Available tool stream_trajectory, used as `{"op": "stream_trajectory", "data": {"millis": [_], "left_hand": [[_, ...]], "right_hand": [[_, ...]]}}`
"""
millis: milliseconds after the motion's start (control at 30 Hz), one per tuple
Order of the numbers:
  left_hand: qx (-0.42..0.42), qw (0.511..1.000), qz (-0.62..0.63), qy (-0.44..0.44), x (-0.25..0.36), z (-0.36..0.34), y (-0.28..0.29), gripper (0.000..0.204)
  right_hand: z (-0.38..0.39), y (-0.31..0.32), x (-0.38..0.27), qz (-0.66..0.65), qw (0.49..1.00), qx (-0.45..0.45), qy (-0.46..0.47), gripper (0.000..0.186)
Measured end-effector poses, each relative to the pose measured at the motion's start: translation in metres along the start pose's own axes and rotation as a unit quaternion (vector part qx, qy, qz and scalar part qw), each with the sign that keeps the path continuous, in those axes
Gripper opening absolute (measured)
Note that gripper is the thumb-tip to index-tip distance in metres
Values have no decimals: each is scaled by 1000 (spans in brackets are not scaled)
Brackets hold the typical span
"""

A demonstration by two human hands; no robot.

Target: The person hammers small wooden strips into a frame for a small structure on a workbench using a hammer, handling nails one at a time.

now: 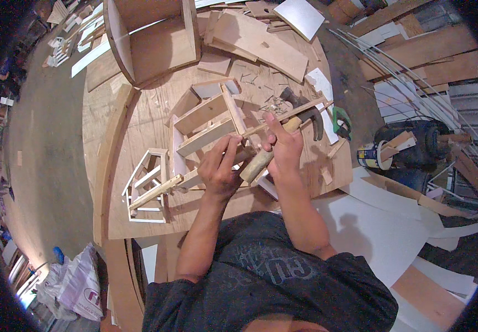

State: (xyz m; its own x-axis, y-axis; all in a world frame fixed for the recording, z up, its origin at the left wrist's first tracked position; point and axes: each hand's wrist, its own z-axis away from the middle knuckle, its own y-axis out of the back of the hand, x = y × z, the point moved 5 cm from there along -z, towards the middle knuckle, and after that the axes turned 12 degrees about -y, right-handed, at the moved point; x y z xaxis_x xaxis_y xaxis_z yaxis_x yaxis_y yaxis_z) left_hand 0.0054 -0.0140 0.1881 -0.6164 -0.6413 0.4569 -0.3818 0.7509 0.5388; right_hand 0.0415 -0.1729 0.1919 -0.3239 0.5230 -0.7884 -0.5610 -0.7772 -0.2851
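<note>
My left hand (219, 167) pinches a slim tan wooden stick (305, 108); misaimed, the wood-handled black hammer (257, 166) my right hand (287, 149) grips could bruise it.

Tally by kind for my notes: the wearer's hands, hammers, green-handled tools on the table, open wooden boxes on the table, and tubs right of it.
Hands: 2 (left hand, right hand)
Hammer: 1
Green-handled tool: 1
Open wooden box: 1
Tub: 1
Total: 6
</note>
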Motion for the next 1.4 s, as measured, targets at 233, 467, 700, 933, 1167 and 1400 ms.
{"op": "stream_trajectory", "data": {"millis": [233,467,700,933,1167,1400], "left_hand": [[2,1000,20,2,3,-6,3,50],[16,999,15,-31,2,-7,3,52],[-14,998,28,-53,-1,7,-5,50],[-17,998,11,-55,-4,16,-13,47],[-37,995,12,-89,-2,35,-30,39],[-98,992,25,-70,5,77,-66,41]], "right_hand": [[8,3,3,-54,997,-51,-22,21],[9,5,1,-46,996,-76,-13,18],[5,16,13,-65,996,-50,-32,18],[3,19,17,-49,998,-35,-19,15],[-14,51,42,-88,994,12,-65,14],[-28,104,80,-129,988,-3,-88,9]]}}
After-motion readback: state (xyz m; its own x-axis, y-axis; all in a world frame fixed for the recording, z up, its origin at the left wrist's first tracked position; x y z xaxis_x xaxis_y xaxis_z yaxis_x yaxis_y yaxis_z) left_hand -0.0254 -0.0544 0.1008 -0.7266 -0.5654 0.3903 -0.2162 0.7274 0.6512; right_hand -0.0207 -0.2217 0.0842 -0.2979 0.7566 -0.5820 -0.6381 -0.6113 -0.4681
